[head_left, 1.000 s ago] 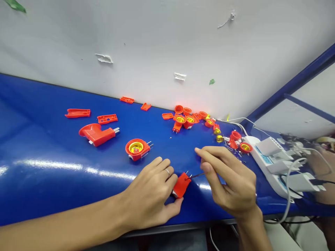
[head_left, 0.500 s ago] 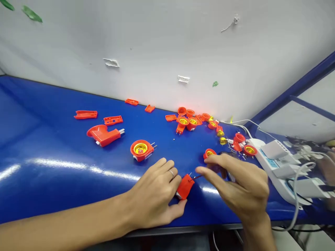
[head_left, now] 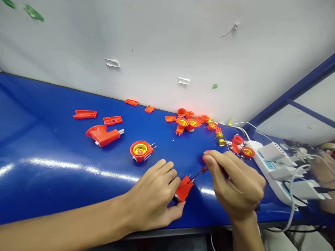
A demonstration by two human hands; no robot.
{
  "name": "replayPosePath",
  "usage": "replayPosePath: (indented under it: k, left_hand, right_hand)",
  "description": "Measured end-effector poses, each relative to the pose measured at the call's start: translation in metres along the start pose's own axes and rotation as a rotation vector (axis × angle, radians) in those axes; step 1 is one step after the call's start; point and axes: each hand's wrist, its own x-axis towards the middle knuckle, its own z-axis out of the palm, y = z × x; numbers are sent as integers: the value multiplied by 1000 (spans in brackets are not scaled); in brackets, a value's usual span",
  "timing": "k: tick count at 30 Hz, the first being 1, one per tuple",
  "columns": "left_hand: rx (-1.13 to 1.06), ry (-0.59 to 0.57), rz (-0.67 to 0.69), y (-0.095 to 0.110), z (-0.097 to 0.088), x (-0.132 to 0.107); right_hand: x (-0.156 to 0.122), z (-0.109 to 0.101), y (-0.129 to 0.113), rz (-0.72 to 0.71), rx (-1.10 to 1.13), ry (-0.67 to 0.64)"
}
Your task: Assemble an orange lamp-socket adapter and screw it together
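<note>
Glossy blue bench set against a scuffed white wall. Orange plug housing is held down by the left hand; a small red part is pinched by the right hand.

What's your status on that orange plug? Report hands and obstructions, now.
Left hand gripping orange plug body. Right hand pinching thin dark tool, tip at plug. Orange lamp socket partly hidden behind right fingers, not blocking.

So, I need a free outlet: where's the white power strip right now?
In the head view, the white power strip lies at the right end of the blue table, just right of the right hand and an orange lamp socket.
</note>
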Motion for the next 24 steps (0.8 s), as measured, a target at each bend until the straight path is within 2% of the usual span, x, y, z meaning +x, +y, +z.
replayPosePath:
  k: [5, 10, 13, 16, 21, 24]
  left_hand:
    - [-1, -5, 12, 0, -3, 4]
    - [-17, -24, 18, -1, -4, 5]
    - [-21, -33, 14, -1, -4, 5]
    - [-41, -38, 6, -1, -4, 6]
    - [-44, -40, 10, -2, -3, 6]
    - [-41, -36, 9, -2, -3, 5]
  right_hand:
    - [2, -15, -2, 41, 204, -208]
    - [7, -23, -2, 78, 134, -155]
    - [12, -19, -1, 98, 105, -234]
    - [16, -13, -1, 51, 7, -270]
    - [19, -4, -2, 68, -160, -180]
    - [18, -4, -1, 98, -117, -258]
